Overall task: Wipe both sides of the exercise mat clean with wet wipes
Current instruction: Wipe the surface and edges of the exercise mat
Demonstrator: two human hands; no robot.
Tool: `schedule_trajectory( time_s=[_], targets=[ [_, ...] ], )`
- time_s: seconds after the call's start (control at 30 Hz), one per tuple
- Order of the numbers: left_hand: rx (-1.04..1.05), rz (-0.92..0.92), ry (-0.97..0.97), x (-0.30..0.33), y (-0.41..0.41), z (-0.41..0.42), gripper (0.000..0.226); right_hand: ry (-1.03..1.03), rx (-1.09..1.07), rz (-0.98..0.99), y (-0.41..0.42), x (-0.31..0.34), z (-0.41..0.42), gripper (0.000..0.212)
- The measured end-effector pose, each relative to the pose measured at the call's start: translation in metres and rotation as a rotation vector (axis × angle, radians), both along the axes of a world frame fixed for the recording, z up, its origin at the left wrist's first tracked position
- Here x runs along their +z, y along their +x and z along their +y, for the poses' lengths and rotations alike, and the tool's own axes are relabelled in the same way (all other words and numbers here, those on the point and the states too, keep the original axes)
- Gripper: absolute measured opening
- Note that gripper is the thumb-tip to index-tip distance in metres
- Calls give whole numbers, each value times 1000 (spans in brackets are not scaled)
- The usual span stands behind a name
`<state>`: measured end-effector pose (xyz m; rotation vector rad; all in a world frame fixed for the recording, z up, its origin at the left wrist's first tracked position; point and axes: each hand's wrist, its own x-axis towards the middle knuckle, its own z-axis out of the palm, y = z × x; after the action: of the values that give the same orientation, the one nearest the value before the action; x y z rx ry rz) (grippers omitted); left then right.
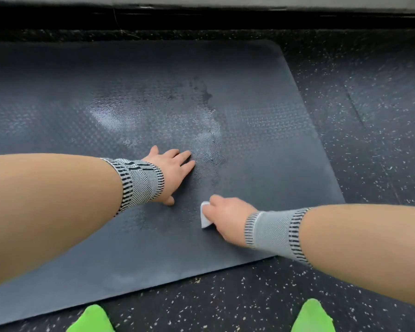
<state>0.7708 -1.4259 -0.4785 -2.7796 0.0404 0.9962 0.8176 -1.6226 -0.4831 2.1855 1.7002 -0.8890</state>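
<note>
mat: the mat (261,130) was laid flat on the speckled floor (369,121), its right end and near edge in view; the left end was cut off by the frame.
left hand: the left hand (173,173) was pressed flat on the mat near its middle, fingers (186,155) straight and slightly apart; nothing was held. Judged to be bracing the mat.
right hand: the right hand (228,215) was set on the mat just right of and nearer than the left, fingers curled down and clamped on a folded wipe.
wipe: the wipe (204,218) was pressed onto the mat under the right fingertips; only its left edge was visible.
wet zone: a damp sheen (153,121) with darker streaks was seen beyond the hands, from the middle toward the far right. Judged already wiped.
dry zone: the near strip, right end and far-left area were seen matte. Judged not yet wiped, though thin moisture could not be ruled out.
upper side: judged partly done, roughly the central patch only.
underside: not visible; its state could not be told. Mat was not flipped at this moment, so it was judged outstanding.
progress: judged early to mid first side; rest of this face, a flip, then the second face were left.
feet: green socks (91,319) were seen at the near edge, off the mat.
</note>
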Motion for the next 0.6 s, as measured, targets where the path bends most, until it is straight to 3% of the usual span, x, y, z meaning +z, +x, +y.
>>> schedule_trajectory(
  time_s=[0.13,0.2,0.33,0.4,0.47,0.53,0.6],
  targets=[
    [18,26,23,1,4,0,119,-41,462,143,-12,4,-5,30],
    [26,37,18,1,6,0,120,-13,500,73,10,7,2,25],
    [47,55,-6,1,8,1,119,7,177,-284,82,18,22,24],
    [51,53,-16,0,8,2,115,4,-172,-322,102,16,24,23],
    [62,26,-40,-1,9,4,107,2,-348,-282,92,11,25,26],
    [71,-22,-72,-1,10,6,98,19,-338,-184,63,3,27,27],
    [71,-70,-81,-2,10,9,97,44,-180,-62,30,-2,24,27]
  ],
)
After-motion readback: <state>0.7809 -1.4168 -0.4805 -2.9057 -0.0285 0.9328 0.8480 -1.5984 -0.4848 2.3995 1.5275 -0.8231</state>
